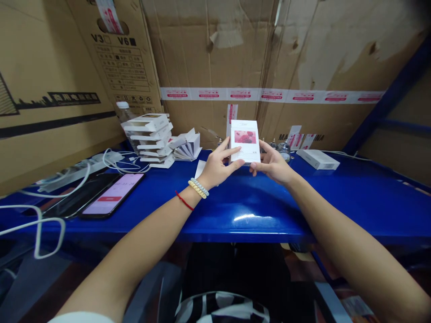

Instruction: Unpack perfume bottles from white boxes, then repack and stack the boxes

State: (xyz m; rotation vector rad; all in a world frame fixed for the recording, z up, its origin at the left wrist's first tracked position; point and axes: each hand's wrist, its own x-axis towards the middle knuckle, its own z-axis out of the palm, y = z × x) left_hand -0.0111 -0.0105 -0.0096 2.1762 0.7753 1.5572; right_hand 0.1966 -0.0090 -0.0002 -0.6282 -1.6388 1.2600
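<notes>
A white box point(249, 154) with a pink-red flower picture stands upright between my two hands, its front turned toward me. Around its left edge wrap the fingers of my left hand point(220, 163), thumb and a fingertip lying on the front. My right hand point(271, 163) grips the right side, thumb near the lower corner. Behind the box and my right hand, small glass bottles point(284, 150) are partly hidden. A white paper piece point(200, 168) lies beside my left hand on the blue table point(249, 197).
Stacked white boxes point(155, 139) and folded white cartons point(186, 146) stand at the left, a plastic bottle point(124, 112) behind them. A lit phone point(112, 195), a dark device point(84, 195) and white cables point(38, 224) lie nearer. Another white box point(318, 159) lies right. Cardboard point(208, 58) walls the back.
</notes>
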